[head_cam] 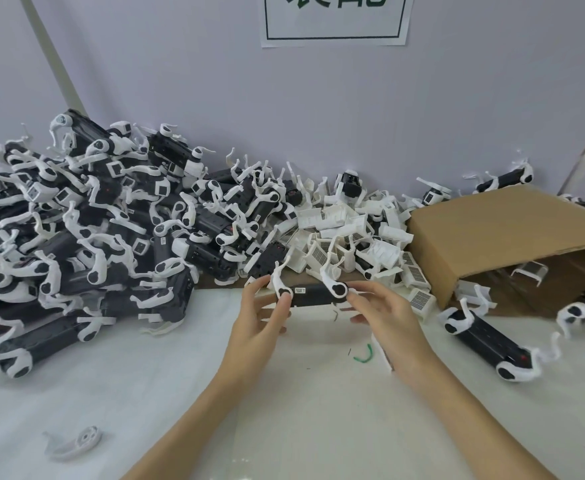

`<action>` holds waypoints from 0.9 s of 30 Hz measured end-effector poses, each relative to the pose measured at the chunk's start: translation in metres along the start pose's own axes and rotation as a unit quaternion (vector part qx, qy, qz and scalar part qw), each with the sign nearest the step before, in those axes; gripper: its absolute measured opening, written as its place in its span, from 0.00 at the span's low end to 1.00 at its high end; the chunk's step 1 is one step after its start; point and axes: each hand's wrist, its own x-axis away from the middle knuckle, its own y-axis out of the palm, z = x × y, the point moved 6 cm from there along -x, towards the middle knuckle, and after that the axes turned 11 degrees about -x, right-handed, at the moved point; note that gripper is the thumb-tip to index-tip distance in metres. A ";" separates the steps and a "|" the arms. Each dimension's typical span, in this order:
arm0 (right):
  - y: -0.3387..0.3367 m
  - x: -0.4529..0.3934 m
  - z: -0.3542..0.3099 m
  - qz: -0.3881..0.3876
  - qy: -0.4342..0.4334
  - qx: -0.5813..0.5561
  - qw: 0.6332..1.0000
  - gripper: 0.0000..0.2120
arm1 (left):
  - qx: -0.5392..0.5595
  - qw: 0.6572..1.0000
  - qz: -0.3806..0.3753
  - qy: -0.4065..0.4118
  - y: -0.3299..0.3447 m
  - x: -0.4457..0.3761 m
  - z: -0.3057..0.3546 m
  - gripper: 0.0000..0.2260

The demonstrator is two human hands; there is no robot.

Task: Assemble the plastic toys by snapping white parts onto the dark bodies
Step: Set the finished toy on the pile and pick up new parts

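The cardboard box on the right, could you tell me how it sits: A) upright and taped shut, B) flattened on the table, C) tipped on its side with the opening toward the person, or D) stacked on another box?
C: the cardboard box lies on its side, its open mouth facing the person, with a white part visible inside.

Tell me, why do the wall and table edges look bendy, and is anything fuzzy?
Head view: the wide lens bows the wall pole and spreads the forearms outward; soft, even light, faint shadows; the loose white part near the bottom edge looks blurred, while the held dark body is sharp.
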 end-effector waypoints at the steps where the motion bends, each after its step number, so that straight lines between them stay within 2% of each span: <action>1: 0.002 0.001 -0.001 -0.008 0.000 -0.001 1.000 0.06 | 0.020 1.000 -0.005 0.005 0.001 0.000 0.001 0.23; 7: 0.009 0.003 0.001 -0.049 0.028 -0.020 0.998 0.09 | 0.089 0.996 0.004 -0.002 -0.006 -0.001 0.000 0.23; 12: 0.016 0.008 -0.004 -0.050 0.031 0.002 0.998 0.27 | 0.088 0.996 -0.015 0.003 -0.005 0.000 0.004 0.24; 14: 0.017 0.010 -0.003 -0.066 0.031 0.032 0.997 0.26 | 0.081 0.996 -0.023 0.006 -0.003 0.002 0.007 0.25; 19: 0.017 0.012 -0.005 -0.081 0.051 0.033 0.995 0.13 | 0.039 0.998 -0.048 0.022 -0.002 0.005 0.011 0.26; 23: 0.014 0.013 -0.015 -0.078 0.024 0.041 0.996 0.17 | 0.030 0.997 -0.054 0.047 -0.004 0.002 0.017 0.22; 27: 0.011 0.014 -0.025 -0.120 0.009 0.048 0.992 0.24 | 0.116 0.988 -0.102 0.016 0.007 0.001 0.013 0.27</action>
